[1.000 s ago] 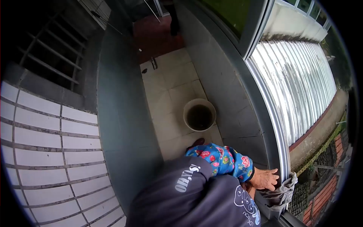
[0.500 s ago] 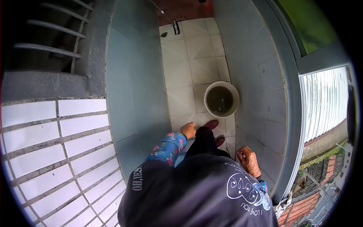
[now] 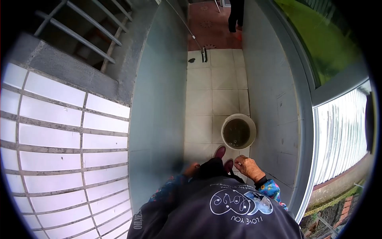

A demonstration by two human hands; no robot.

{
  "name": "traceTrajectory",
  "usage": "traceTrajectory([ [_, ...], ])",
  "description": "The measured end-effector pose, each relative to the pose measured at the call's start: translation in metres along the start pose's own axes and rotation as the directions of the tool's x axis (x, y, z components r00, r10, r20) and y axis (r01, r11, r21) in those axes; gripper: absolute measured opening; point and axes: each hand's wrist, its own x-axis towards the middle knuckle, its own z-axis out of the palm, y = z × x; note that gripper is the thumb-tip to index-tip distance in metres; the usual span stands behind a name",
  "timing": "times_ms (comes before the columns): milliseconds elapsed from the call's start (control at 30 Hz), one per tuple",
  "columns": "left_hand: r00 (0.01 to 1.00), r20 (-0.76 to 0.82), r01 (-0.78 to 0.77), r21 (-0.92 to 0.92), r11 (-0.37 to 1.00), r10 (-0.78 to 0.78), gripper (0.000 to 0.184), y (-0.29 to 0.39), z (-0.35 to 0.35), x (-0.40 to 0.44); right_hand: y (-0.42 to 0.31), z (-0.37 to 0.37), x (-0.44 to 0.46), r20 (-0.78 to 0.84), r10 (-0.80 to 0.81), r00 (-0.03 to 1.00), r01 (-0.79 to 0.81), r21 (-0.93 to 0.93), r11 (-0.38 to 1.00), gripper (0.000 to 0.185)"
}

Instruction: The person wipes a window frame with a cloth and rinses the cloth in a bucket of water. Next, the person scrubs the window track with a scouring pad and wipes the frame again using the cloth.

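Observation:
My right hand [image 3: 247,167] is loosely curled in front of my body, just below the bucket, with nothing visible in it. My left hand [image 3: 191,170] hangs low beside my dark trousers; it is blurred and partly hidden, so its fingers cannot be read. Both sleeves are blue and floral. The pale round bucket [image 3: 252,140], holding murky liquid, stands on the tiled floor [image 3: 198,101] against the right wall. Neither hand touches it. My dark red shoes [image 3: 220,151] are just below the bucket.
Grey-blue walls [image 3: 159,99] flank the narrow passage. A long-handled floor tool [image 3: 204,55] lies ahead beside a dark spot. Another person's legs [image 3: 235,16] stand on the red floor beyond. A window frame [image 3: 342,85] is on the right, white tiles [image 3: 49,135] on the left.
My view has swung from the window sill, where one hand was by a grey cloth, back to the passage. My right hand has moved inward towards the bucket; my left has drawn back towards my body.

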Motion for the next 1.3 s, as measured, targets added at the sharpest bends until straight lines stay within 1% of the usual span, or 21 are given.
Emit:
traceTrajectory([
  [167, 1.0, 0.021, -0.016, 0.267, 0.964, 0.011, 0.018, -0.018, -0.029, 0.004, 0.015, 0.017, 0.018, 0.102, -0.023, 0.995, 0.022, 0.016, 1.0, 0.014],
  [267, 0.993, 0.009, 0.118, -0.05, 0.992, -0.118, 0.024, -0.051, -0.054, 0.027, 0.031, 0.027, 0.04, 0.193, -0.07, 0.979, 0.027, 0.219, 0.975, 0.018],
  [333, 0.982, 0.0, 0.184, -0.267, 0.946, -0.191, 0.037, -0.041, -0.087, 0.065, 0.064, 0.042, 0.066, 0.372, 0.088, 0.924, -0.298, 0.555, 0.777, 0.027],
  [367, 0.977, 0.027, 0.206, -0.376, 0.903, -0.212, 0.045, -0.021, -0.111, 0.093, 0.067, 0.032, 0.092, 0.346, 0.128, 0.93, -0.324, 0.6, 0.732, 0.035],
  [400, 0.875, 0.141, 0.46, -0.538, 0.706, -0.463, 0.061, 0.041, -0.149, 0.116, 0.068, 0.019, 0.122, 0.319, 0.153, 0.935, -0.334, 0.656, 0.677, 0.042],
  [433, 0.924, 0.233, 0.379, -0.675, 0.633, -0.304, 0.075, 0.051, -0.174, 0.165, 0.081, 0.0, 0.16, 0.274, 0.209, 0.939, -0.337, 0.602, 0.724, 0.057],
  [467, 0.943, 0.289, 0.334, -0.795, 0.507, -0.167, 0.091, 0.052, -0.205, 0.197, 0.075, -0.031, 0.201, 0.187, 0.319, 0.929, -0.355, 0.692, 0.629, 0.072],
  [500, 0.936, 0.347, 0.347, -0.893, 0.286, -0.054, 0.1, 0.102, -0.249, 0.233, 0.077, -0.069, 0.251, 0.156, 0.334, 0.93, -0.307, 0.829, 0.467, 0.079],
  [533, 0.975, 0.197, 0.161, -0.944, 0.29, 0.1, 0.1, 0.158, -0.287, 0.261, 0.078, -0.104, 0.302, 0.126, 0.348, 0.929, -0.233, 0.929, 0.288, 0.092],
  [567, 0.974, 0.124, 0.104, -0.988, 0.114, 0.191, 0.099, 0.207, -0.328, 0.288, 0.048, -0.166, 0.339, 0.01, 0.239, 0.971, -0.069, 0.968, 0.24, 0.097],
  [633, 0.792, -0.008, 0.024, -0.999, -0.045, 0.61, 0.092, 0.311, -0.421, 0.307, -0.032, -0.283, 0.386, -0.321, -0.004, 0.947, 0.32, 0.944, 0.083, 0.1],
  [700, 0.535, -0.112, -0.056, -0.994, -0.097, 0.837, 0.09, 0.406, -0.502, 0.285, -0.099, -0.382, 0.406, -0.648, -0.288, 0.705, 0.68, 0.733, 0.016, 0.089],
  [733, 0.51, -0.144, -0.126, -0.988, -0.092, 0.848, 0.085, 0.433, -0.533, 0.283, -0.095, -0.419, 0.423, -0.715, -0.382, 0.586, 0.776, 0.631, 0.009, 0.082],
  [800, 0.457, -0.203, -0.198, -0.972, -0.123, 0.866, 0.082, 0.444, -0.574, 0.311, -0.081, -0.449, 0.464, -0.817, -0.196, 0.542, 0.839, 0.54, 0.069, 0.089],
  [833, 0.534, -0.233, -0.254, -0.961, -0.109, 0.813, 0.079, 0.43, -0.577, 0.326, -0.064, -0.438, 0.475, -0.832, -0.047, 0.553, 0.832, 0.547, 0.095, 0.089],
  [933, 0.824, -0.238, -0.288, -0.957, 0.018, 0.515, 0.082, 0.355, -0.539, 0.356, -0.017, -0.354, 0.507, -0.628, 0.101, 0.772, 0.603, 0.773, 0.198, 0.081],
  [967, 0.881, -0.165, -0.176, -0.984, -0.016, 0.444, 0.081, 0.318, -0.523, 0.364, -0.017, -0.313, 0.507, -0.563, 0.191, 0.805, 0.512, 0.82, 0.257, 0.079],
  [1033, 0.969, -0.051, -0.045, -0.998, -0.032, 0.24, 0.078, 0.268, -0.488, 0.369, 0.022, -0.23, 0.505, -0.254, 0.348, 0.902, 0.192, 0.96, 0.204, 0.071],
  [1167, 0.988, 0.048, 0.06, -0.995, 0.078, -0.149, 0.075, 0.21, -0.453, 0.382, 0.059, -0.159, 0.494, -0.022, 0.456, 0.89, 0.032, 0.999, -0.014, 0.049],
  [1267, 0.99, 0.055, 0.082, -0.974, 0.212, -0.131, 0.074, 0.187, -0.461, 0.394, 0.084, -0.173, 0.505, 0.009, 0.42, 0.907, -0.043, 0.996, 0.072, 0.042],
  [1300, 0.976, 0.073, 0.128, -0.955, 0.268, -0.206, 0.072, 0.182, -0.457, 0.399, 0.09, -0.181, 0.503, 0.037, 0.46, 0.887, -0.076, 0.995, 0.067, 0.037],
])
